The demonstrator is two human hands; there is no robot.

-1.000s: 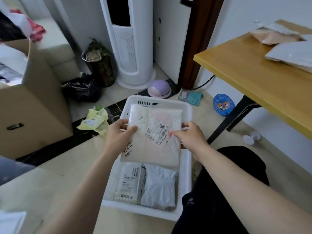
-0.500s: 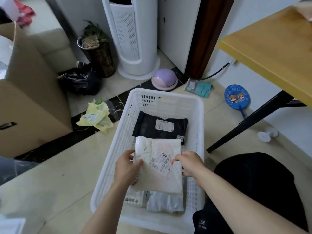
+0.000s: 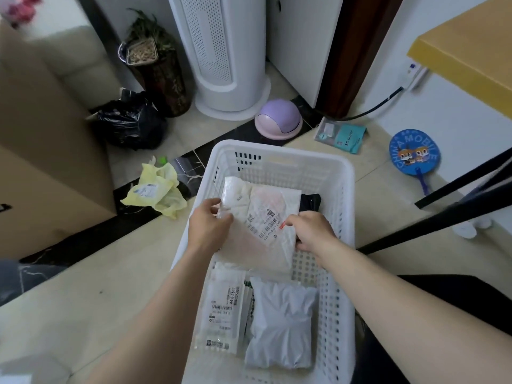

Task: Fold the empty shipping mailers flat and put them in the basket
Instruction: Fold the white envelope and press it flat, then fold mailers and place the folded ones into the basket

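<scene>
A white plastic basket [image 3: 343,212] stands on the floor in front of me. Inside it, I hold a folded whitish mailer [image 3: 260,217] with a barcode label. My left hand [image 3: 207,227] grips its left edge and my right hand [image 3: 313,231] pinches its right edge. The mailer lies over a black mailer [image 3: 310,202], which shows only at its right end. At the near end of the basket lie a white labelled mailer [image 3: 221,309] and a folded grey mailer [image 3: 279,322], side by side.
A crumpled yellow bag [image 3: 155,191] lies on the floor left of the basket. A cardboard box [image 3: 41,151], black rubbish bag [image 3: 130,123], plant pot [image 3: 158,70], white tower unit [image 3: 221,51], purple lid [image 3: 278,119] and blue fan [image 3: 414,155] ring the floor. A yellow table [image 3: 468,51] and its black legs stand right.
Both hands have carried the whitish mailer toward the basket's far end, so it now covers most of the black mailer. The near mailers are uncovered.
</scene>
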